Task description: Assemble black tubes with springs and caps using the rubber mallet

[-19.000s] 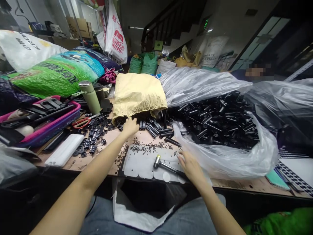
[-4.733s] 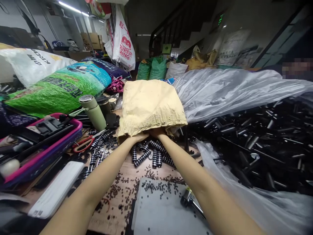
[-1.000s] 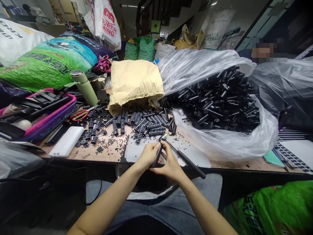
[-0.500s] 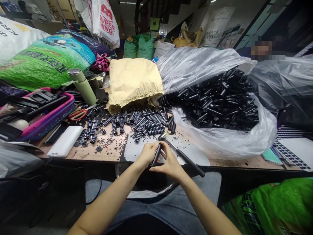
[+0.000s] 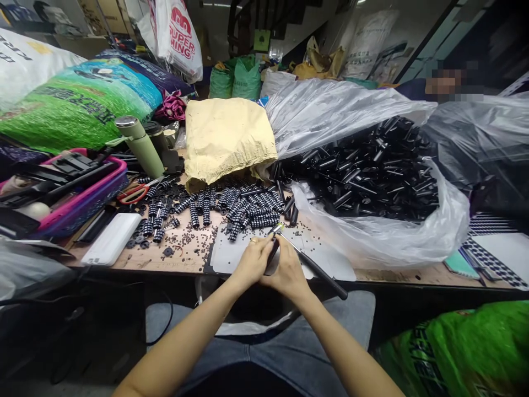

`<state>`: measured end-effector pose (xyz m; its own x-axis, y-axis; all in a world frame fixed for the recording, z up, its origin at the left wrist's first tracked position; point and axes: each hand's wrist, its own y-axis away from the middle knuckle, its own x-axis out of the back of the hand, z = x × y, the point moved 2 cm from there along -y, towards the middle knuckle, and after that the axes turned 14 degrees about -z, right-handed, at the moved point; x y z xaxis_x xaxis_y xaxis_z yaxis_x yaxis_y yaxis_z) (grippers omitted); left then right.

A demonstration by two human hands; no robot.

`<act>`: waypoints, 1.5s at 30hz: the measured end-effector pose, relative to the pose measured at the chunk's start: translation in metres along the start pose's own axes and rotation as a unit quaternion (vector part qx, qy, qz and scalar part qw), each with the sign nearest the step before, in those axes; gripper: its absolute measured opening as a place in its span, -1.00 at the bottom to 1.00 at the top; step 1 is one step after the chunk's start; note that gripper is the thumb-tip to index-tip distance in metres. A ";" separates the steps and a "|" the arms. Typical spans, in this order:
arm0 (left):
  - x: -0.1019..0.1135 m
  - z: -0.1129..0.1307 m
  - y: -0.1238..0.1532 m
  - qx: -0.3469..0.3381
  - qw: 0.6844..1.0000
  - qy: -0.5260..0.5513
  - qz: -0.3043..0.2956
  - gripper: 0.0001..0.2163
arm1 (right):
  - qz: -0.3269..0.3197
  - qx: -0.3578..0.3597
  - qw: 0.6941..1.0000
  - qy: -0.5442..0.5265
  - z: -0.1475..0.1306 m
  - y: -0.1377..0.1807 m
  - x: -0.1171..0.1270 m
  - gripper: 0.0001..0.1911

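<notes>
My left hand [image 5: 252,263] and my right hand [image 5: 286,271] meet at the table's near edge, both closed round a short black rod [image 5: 271,259] held upright between them. A small hammer [image 5: 308,262] with a black handle lies on the pale mat [image 5: 326,259] just right of my hands, its metal head beside my fingertips. Beyond them a heap of ribbed black-and-white rollers [image 5: 243,207] spills from under a yellow sack [image 5: 227,138]. Tiny black rings [image 5: 188,242] are scattered over the wooden tabletop.
A big clear plastic bag of black rods [image 5: 372,182] fills the right side. At left stand a green flask [image 5: 140,146], red-handled scissors [image 5: 134,194], a white box [image 5: 111,238] and a pink tray of tools [image 5: 66,193]. Another person sits behind at far right.
My hands have closed tighter together round the black rod, which now stands more upright and is mostly covered. Earlier both hands were reaching under the yellow sack pulling rollers out.
</notes>
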<state>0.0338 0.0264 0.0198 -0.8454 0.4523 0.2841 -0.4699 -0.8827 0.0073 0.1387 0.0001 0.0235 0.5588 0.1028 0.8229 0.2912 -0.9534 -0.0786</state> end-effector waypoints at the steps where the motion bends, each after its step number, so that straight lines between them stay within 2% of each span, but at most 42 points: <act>1: 0.000 -0.001 0.002 -0.035 0.996 -0.081 0.003 -0.67 | 0.015 -0.009 1.000 0.026 0.003 -0.001 -0.002 -0.17; 3: -0.001 -0.006 0.005 -0.071 0.974 -0.215 -0.019 -0.59 | 0.016 -0.016 0.998 0.065 0.010 -0.001 -0.003 -0.25; 5: 0.000 -0.012 0.006 -0.088 0.947 -0.306 -0.051 -0.59 | -0.006 -0.025 0.994 0.107 0.022 0.001 0.003 -0.33; 9: 0.006 -0.019 0.008 -0.131 0.886 -0.438 -0.079 -0.65 | -0.026 -0.159 0.961 0.224 0.054 0.014 0.037 -0.71; 11: 0.008 -0.017 0.009 -0.132 0.860 -0.488 -0.072 -0.67 | -0.060 -0.210 0.951 0.218 0.062 0.024 0.054 -0.73; 13: 0.009 -0.015 0.012 -0.125 0.844 -0.517 -0.064 -0.68 | -0.084 -0.223 0.959 0.154 0.060 0.037 0.065 -0.69; 14: 0.009 -0.014 0.012 -0.123 0.840 -0.525 -0.061 -0.67 | -0.076 -0.223 0.965 0.116 0.056 0.044 0.068 -0.67; 16: 0.009 -0.013 0.014 -0.121 0.837 -0.531 -0.059 -0.66 | -0.036 -0.218 0.974 0.059 0.045 0.057 0.068 -0.64; 18: 0.009 -0.013 0.014 -0.116 0.835 -0.534 -0.060 -0.65 | -0.028 -0.220 0.974 0.052 0.036 0.066 0.061 -0.64; 22: 0.001 -0.011 0.014 -0.094 0.826 -0.552 -0.065 -0.64 | -0.109 -0.231 0.963 0.087 0.022 0.067 0.054 -0.66; 24: -0.010 -0.009 0.015 -0.081 0.820 -0.564 -0.055 -0.63 | -0.079 -0.203 0.974 0.057 0.007 0.063 0.061 -0.66; 27: -0.027 -0.008 0.017 -0.069 0.813 -0.577 -0.040 -0.43 | -0.011 -0.129 0.992 -0.005 -0.019 0.060 0.066 -0.64; 28: -0.031 -0.010 0.017 -0.068 0.812 -0.579 -0.041 -0.39 | -0.009 -0.107 0.994 -0.009 -0.026 0.059 0.062 -0.63; 30: -0.036 -0.015 0.017 -0.074 0.811 -0.580 -0.041 -0.41 | -0.050 -0.094 0.994 0.031 -0.032 0.057 0.048 -0.61; 33: -0.037 -0.022 0.012 -0.090 0.813 -0.574 -0.034 -0.47 | -0.160 -0.125 0.972 0.117 -0.027 0.053 0.025 -0.61; 35: -0.035 -0.020 0.007 -0.082 0.827 -0.556 -0.034 -0.51 | -0.190 -0.141 0.964 0.124 -0.020 0.051 0.022 -0.62; 38: -0.032 -0.007 0.005 -0.046 0.861 -0.504 -0.053 -0.66 | -0.154 -0.175 0.963 0.132 -0.004 0.049 0.038 -0.60; 40: -0.024 0.005 0.004 -0.050 0.879 -0.471 -0.057 -0.71 | -0.122 -0.205 0.957 0.167 0.012 0.049 0.053 -0.61; 42: -0.005 0.013 -0.001 -0.035 0.891 -0.452 -0.005 -0.70 | -0.115 -0.226 0.945 0.207 0.032 0.050 0.064 -0.63; 44: 0.024 0.012 -0.012 0.055 0.888 -0.447 0.093 -0.66 | -0.121 -0.226 0.940 0.227 0.051 0.046 0.069 -0.64; 45: 0.038 0.008 -0.018 0.101 0.878 -0.450 0.123 -0.64 | -0.120 -0.211 0.944 0.222 0.058 0.041 0.069 -0.64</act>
<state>0.0124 0.0586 0.0386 -0.3282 0.0407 0.9437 -0.1692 -0.9854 -0.0163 0.2344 -0.0155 0.0442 0.1084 0.2900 0.9509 -0.0200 -0.9557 0.2937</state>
